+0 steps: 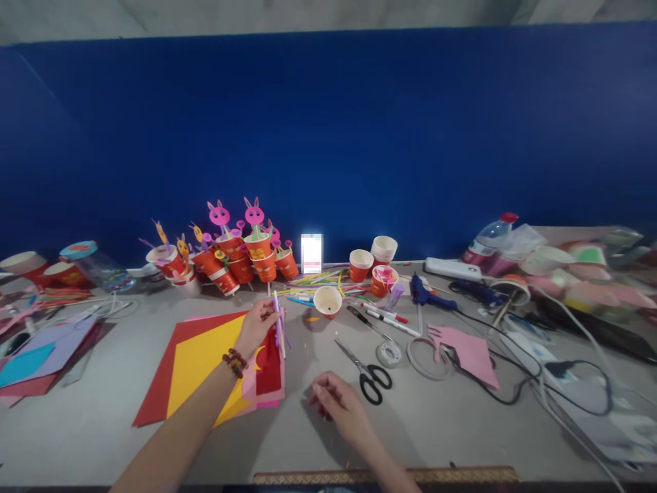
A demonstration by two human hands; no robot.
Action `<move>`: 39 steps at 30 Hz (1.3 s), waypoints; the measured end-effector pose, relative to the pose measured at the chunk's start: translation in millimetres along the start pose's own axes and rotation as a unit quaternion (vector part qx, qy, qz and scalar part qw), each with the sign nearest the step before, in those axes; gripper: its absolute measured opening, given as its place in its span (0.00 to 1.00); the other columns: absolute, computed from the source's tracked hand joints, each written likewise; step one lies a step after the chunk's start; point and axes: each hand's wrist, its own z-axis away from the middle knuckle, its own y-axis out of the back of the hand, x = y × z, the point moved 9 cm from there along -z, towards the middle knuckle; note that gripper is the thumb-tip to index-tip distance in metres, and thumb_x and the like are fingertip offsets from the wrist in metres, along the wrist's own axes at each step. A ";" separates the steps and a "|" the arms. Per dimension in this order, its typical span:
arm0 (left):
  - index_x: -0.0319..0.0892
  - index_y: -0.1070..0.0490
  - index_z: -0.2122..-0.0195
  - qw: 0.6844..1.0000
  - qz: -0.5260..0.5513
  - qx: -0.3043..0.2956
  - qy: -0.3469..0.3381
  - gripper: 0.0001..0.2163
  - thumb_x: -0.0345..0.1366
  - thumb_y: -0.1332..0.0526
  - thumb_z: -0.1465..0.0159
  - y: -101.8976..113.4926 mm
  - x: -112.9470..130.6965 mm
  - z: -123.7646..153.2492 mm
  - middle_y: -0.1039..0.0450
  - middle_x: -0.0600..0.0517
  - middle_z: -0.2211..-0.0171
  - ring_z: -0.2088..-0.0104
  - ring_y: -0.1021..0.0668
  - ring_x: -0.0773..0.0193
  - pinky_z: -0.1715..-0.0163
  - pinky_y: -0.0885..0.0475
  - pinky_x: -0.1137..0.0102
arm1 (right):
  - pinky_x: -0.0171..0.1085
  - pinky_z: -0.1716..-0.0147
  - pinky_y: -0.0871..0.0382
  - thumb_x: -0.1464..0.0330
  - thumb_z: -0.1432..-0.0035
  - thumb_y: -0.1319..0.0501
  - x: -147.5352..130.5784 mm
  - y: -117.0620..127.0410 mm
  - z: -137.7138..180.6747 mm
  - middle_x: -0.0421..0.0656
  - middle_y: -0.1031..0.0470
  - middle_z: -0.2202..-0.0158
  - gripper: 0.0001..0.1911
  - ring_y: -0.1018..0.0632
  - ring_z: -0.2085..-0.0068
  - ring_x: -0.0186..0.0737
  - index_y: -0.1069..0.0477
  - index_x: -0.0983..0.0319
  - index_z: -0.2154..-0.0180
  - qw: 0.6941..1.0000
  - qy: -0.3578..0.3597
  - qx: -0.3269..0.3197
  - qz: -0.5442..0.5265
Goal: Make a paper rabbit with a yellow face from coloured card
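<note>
Head camera, the only view: at lower centre of the frame the left hand is closed around a thin pale stick with a purple bit on it, held upright over the right edge of a stack of red, yellow and pink paper sheets. The right hand rests low on the grey table, fingers curled loosely; whether anything small sits under them cannot be told. Black-handled scissors lie just to its right, untouched.

As for progress, a cluster of orange paper cups with pink and yellow bunny toppers stands finished at centre-left against the blue wall. Plain cups remain: one open cup near the stick, a short stack further back, and loose coloured straws between them. So several pieces look done and more appear left to make.

A blue glue gun, tape rolls and a pink cut-out lie at right centre. The far right is blurred clutter of cables and bags; the white rectangle by the wall is overexposed and unreadable; the frame cuts off both forearms at the bottom.
</note>
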 end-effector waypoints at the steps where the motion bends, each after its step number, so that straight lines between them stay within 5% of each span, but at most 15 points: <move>1: 0.40 0.32 0.55 1.000 -0.009 0.000 0.000 0.23 0.49 0.34 0.47 1.4 -3.2 -4.2 0.26 0.53 0.72 0.73 0.23 0.62 0.70 0.28 0.67 | 0.33 0.74 0.36 0.46 0.44 0.40 1.3 0.6 -0.3 0.41 0.25 0.73 0.24 0.29 0.75 0.34 0.31 0.61 0.69 1.000 0.000 0.002 0.005; 9: 0.40 0.33 0.51 0.989 -0.141 0.017 -0.047 0.20 0.44 0.38 0.41 13.4 -12.3 -8.0 0.24 0.44 0.55 0.56 0.21 0.55 0.52 0.29 0.59 | 0.33 0.73 0.33 0.52 0.40 0.41 4.6 1.2 1.4 0.42 0.24 0.72 0.18 0.27 0.74 0.36 0.29 0.61 0.66 0.998 0.026 0.007 0.061; 14: 0.42 0.27 0.56 0.968 -0.236 -0.023 -0.076 0.14 0.44 0.41 0.38 21.2 1.2 15.1 0.25 0.44 0.53 0.52 0.23 0.52 0.49 0.30 0.58 | 0.32 0.73 0.34 0.57 0.38 0.42 3.3 2.2 4.9 0.42 0.23 0.72 0.14 0.27 0.74 0.36 0.29 0.61 0.65 0.995 0.035 0.006 0.089; 18: 0.43 0.27 0.50 0.949 -0.299 -0.045 -0.087 0.20 0.45 0.37 0.42 45.7 12.2 46.1 0.30 0.43 0.44 0.41 0.31 0.48 0.39 0.41 0.54 | 0.32 0.73 0.36 0.62 0.37 0.43 -2.6 1.4 7.3 0.42 0.23 0.71 0.10 0.27 0.73 0.36 0.28 0.61 0.65 0.988 0.063 0.003 0.143; 22: 0.47 0.43 0.34 0.855 -0.493 -0.157 -0.032 0.43 0.48 0.31 0.51 60.2 -11.8 84.4 0.48 0.42 0.32 0.32 0.46 0.42 0.36 0.50 0.46 | 0.32 0.72 0.37 0.64 0.36 0.44 -3.4 1.0 7.7 0.42 0.22 0.71 0.09 0.27 0.72 0.37 0.28 0.61 0.64 0.984 0.072 0.001 0.163; 27: 0.45 0.51 0.31 0.793 -0.568 -0.213 0.051 0.48 0.50 0.33 0.52 71.2 -37.2 112.6 0.60 0.42 0.29 0.30 0.54 0.43 0.36 0.52 0.44 | 0.32 0.72 0.37 0.64 0.37 0.43 -3.4 0.2 8.2 0.42 0.22 0.71 0.09 0.25 0.71 0.38 0.27 0.60 0.64 0.981 0.069 0.000 0.182; 34: 0.43 0.47 0.32 0.784 -0.584 -0.209 0.034 0.44 0.47 0.34 0.49 69.4 -38.4 120.4 0.56 0.42 0.30 0.31 0.51 0.45 0.35 0.50 0.49 | 0.32 0.72 0.39 0.65 0.36 0.44 -5.8 -0.8 10.4 0.41 0.22 0.70 0.09 0.27 0.71 0.37 0.27 0.60 0.64 0.979 0.070 -0.007 0.192; 39: 0.48 0.40 0.35 0.810 -0.559 -0.174 -0.013 0.38 0.45 0.33 0.48 68.7 -38.3 127.1 0.47 0.45 0.32 0.33 0.44 0.44 0.36 0.44 0.52 | 0.32 0.71 0.38 0.66 0.37 0.44 -5.6 -0.2 10.7 0.41 0.22 0.70 0.09 0.25 0.69 0.38 0.27 0.60 0.65 0.976 0.080 0.000 0.204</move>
